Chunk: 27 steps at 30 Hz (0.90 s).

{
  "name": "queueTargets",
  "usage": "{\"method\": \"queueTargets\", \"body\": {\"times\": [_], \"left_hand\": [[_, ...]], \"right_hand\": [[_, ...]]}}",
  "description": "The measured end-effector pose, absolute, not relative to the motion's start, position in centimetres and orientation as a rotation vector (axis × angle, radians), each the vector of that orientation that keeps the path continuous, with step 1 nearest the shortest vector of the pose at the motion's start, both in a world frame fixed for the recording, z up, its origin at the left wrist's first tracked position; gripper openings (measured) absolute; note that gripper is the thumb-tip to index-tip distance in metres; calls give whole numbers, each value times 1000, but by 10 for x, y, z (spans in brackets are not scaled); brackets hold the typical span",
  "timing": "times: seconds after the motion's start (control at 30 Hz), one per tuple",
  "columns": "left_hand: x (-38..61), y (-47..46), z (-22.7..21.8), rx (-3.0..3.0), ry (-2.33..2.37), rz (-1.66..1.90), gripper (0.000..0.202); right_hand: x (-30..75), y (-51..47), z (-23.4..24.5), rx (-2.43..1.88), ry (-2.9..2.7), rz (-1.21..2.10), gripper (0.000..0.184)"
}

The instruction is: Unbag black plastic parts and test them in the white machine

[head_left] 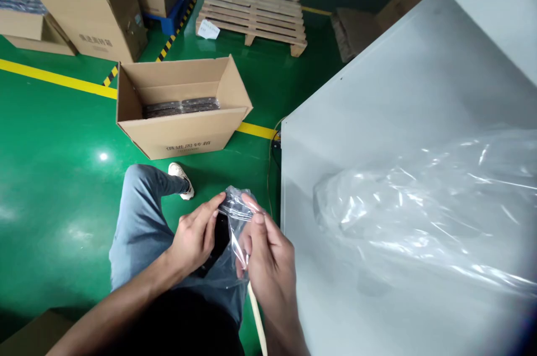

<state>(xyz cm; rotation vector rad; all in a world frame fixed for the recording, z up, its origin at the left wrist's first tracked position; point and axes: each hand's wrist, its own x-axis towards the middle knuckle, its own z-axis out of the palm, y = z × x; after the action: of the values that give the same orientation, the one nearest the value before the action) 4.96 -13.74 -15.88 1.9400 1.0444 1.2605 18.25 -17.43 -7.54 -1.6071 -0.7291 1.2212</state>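
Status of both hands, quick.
Left hand: closed, fingertips pinching the clear plastic bag.
Right hand: closed, thumb and fingers gripping the same bag.

I watch the person's left hand [191, 241] and right hand [271, 255] pinching a clear plastic bag [235, 211], a dark piece [220, 237] showing between them. From the hands, an open carton [180, 133] stands at eleven o'clock, a wooden pallet [251, 10] at twelve, and crumpled clear film [403, 205] lies on the grey surface [331, 132] at three.

Floor [54, 177] green; line [54, 77] yellow; hazard tape [178, 26] black/yellow striped. Carton [146, 133] brown, lettering [188, 145] dark. Small plastic bag [235, 207] clear, item inside [220, 239] black.
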Motion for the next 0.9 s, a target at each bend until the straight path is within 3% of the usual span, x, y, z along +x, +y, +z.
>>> {"method": "queueTargets", "body": {"times": [0.33, 0.63, 0.8, 0.9], "left_hand": [[50, -146, -153, 1525, 1254, 1057, 29], [54, -136, -156, 1033, 1289, 914, 54], [55, -124, -164, 716, 1194, 766, 72], [49, -118, -169, 537, 1184, 797, 71]], "right_hand": [[208, -184, -86, -1692, -1076, 1323, 69], [216, -189, -86, -1704, -1059, 1339, 71], [205, -184, -87, -1641, -743, 1359, 75], [203, -179, -89, -1592, -481, 1272, 74]]}}
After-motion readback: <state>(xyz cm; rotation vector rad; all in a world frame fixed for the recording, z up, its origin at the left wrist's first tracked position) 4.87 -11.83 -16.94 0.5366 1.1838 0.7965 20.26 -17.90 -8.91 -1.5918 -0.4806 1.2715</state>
